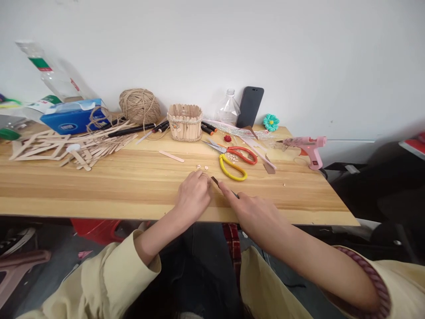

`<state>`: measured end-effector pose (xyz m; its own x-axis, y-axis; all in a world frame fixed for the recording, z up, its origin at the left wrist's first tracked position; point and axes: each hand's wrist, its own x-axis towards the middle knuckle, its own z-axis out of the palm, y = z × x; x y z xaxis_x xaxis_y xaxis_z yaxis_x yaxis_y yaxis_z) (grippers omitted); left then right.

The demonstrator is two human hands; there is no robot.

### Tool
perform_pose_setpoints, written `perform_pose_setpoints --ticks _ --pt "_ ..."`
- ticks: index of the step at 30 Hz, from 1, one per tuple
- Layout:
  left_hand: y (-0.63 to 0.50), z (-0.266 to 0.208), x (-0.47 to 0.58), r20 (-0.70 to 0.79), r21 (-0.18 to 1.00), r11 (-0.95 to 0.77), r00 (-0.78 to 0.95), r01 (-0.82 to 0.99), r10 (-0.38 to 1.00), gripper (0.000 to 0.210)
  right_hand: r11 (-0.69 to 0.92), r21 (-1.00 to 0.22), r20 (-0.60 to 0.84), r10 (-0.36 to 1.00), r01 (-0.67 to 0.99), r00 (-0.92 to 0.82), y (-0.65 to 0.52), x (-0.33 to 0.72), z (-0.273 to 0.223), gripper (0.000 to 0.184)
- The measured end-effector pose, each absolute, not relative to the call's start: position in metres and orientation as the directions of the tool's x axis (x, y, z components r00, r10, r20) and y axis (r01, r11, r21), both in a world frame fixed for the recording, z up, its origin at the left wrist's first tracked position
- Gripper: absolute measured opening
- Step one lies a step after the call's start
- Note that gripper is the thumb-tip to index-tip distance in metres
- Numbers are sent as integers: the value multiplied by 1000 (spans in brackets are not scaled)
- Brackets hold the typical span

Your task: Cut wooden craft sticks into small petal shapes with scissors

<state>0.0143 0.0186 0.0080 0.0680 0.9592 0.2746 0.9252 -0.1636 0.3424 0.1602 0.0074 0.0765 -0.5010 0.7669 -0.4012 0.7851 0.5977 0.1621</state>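
Observation:
My right hand grips a craft knife, its index finger stretched along the tool and the dark blade pointing to the left. Right at the blade tip, my left hand is closed on the tabletop; whatever lies under its fingers is hidden. Two small pale wooden bits lie just beyond the left fingers. Farther off is a single craft stick. Scissors with one red and one yellow handle lie open beyond the right hand, near small wood scraps.
A small craft-stick basket stands at the back, beside a twine ball. Many loose sticks and a blue box fill the left. To the right are a phone, a teal flower and a pink glue gun.

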Motion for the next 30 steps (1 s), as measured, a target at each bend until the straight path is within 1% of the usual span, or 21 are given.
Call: perform_pose_setpoints --ticks 7,13,15,17,18,20,21,23,25,30 --pt "20 9 13 258 389 -167 67 906 964 23 612 143 -388 758 778 -525 12 155 77 74" --pt "21 9 11 222 507 -111 -6 855 975 19 613 108 -371 755 783 -540 17 153 80 78" --pt "22 7 10 207 562 -93 -32 822 978 17 585 90 -321 783 806 -533 18 165 79 75" --pt "22 5 8 192 623 -77 -57 778 980 15 506 112 -211 853 855 -477 21 182 77 64" --pt "22 5 7 184 654 -69 -69 753 981 14 441 174 -141 896 880 -421 24 192 74 59" --pt "23 4 5 164 716 -53 -94 696 982 12 295 321 -15 952 900 -307 32 212 65 57" --pt "23 4 5 154 746 -46 -105 664 983 11 242 360 25 963 901 -268 37 221 60 55" --pt "23 4 4 133 801 -35 -120 598 984 11 225 395 54 962 891 -267 45 236 51 44" --pt "22 3 3 115 849 -29 -130 528 985 10 230 402 66 958 886 -278 51 243 46 37" --pt "21 2 4 58 946 -13 -131 325 990 11 287 346 143 925 893 -353 59 228 49 38"
